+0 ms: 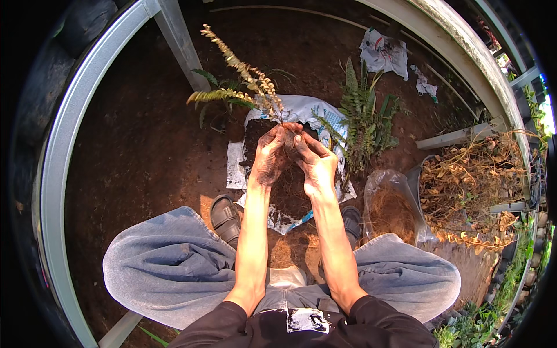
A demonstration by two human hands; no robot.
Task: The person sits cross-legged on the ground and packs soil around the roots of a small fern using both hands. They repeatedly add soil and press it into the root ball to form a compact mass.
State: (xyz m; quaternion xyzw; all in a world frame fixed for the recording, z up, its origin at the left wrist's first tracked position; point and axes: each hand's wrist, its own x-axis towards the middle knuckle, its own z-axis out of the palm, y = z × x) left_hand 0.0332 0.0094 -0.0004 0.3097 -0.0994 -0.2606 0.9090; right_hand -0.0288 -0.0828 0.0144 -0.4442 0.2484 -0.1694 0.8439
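A fern with yellowed, partly dried fronds (pixel 248 74) stands up from between my two soil-covered hands. My left hand (pixel 270 150) pinches the base of its stems between thumb and fingers. Beside it, my right hand (pixel 315 158) has its thumb and fingers on the dark root clump (pixel 292 145). Both hands are over an opened white plastic sack (pixel 304 104) with blue print, which holds dark soil (pixel 287 191) and lies on the ground between my feet. The lower part of the roots blends into the soil behind.
Green ferns (pixel 363 117) are right of the sack. A clear plastic bag of brown fibre (pixel 391 211) lies near my right knee, beside a container of dried plants (pixel 472 187). Metal frame bars (pixel 65 161) curve around both sides. A torn white bag (pixel 383 52) lies farther off.
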